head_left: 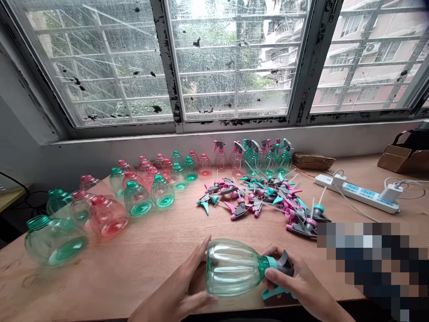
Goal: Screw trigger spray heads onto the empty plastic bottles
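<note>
A clear green spray bottle (233, 268) lies on its side in the air near the table's front edge, its base to the left. My right hand (295, 277) is closed around its neck and spray head (284, 263), which has a turquoise collar, a grey top and a turquoise trigger (273, 293) pointing down. My left hand (182, 281) is beside the base, fingers and thumb spread wide to either side of it. The thumb is slightly blurred, and light contact with the bottle cannot be ruled out. Beyond the hands lies a pile of loose pink and turquoise spray heads (239, 208).
Several headless green bottles (137, 201) and pink bottles (109, 217) stand on the left of the wooden table (161, 250). Several bottles with heads (284, 158) stand by the wall. A power strip (358, 193), a brown package (313, 161) and a cardboard box (398, 156) are at right.
</note>
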`<state>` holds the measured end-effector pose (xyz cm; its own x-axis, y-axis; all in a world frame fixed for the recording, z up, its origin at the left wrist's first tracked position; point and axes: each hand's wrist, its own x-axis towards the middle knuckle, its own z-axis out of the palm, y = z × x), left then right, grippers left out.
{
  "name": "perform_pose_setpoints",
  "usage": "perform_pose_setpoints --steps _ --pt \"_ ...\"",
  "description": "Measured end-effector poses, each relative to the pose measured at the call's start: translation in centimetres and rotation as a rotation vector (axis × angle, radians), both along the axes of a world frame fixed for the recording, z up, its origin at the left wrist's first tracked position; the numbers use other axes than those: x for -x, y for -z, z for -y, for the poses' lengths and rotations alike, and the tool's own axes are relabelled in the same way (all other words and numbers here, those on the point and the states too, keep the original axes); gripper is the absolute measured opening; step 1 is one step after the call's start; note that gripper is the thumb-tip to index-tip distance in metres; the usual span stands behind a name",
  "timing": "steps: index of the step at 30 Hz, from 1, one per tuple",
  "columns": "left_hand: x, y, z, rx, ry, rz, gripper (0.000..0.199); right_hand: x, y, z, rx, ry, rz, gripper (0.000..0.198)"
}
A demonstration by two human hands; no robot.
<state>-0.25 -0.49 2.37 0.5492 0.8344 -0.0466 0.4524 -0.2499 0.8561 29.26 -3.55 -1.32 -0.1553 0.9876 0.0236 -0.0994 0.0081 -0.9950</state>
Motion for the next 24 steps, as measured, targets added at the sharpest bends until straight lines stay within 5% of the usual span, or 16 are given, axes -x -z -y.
perform_pose_setpoints --steps 5,10,16,24 --pt "-0.37 -0.22 0.18 -0.001 0.013 0.043 0.085 0.03 -0.05 -0.02 -0.008 -0.007 -0.019 0.035" --pt "-0.31 -0.37 0.15 0.065 -0.004 0.054 0.114 0.10 -0.16 0.01 -0.003 -0.015 -0.031 0.035" --pt "-0.16 -0.46 -0.11 0.003 0.019 -0.058 0.098 0.08 -0.23 0.07 0.006 -0.007 0.014 0.036" --pt "-0.40 -0.11 -0.02 -0.037 0.028 0.032 0.086 0.08 -0.12 0.08 0.020 -0.022 0.041 0.037"
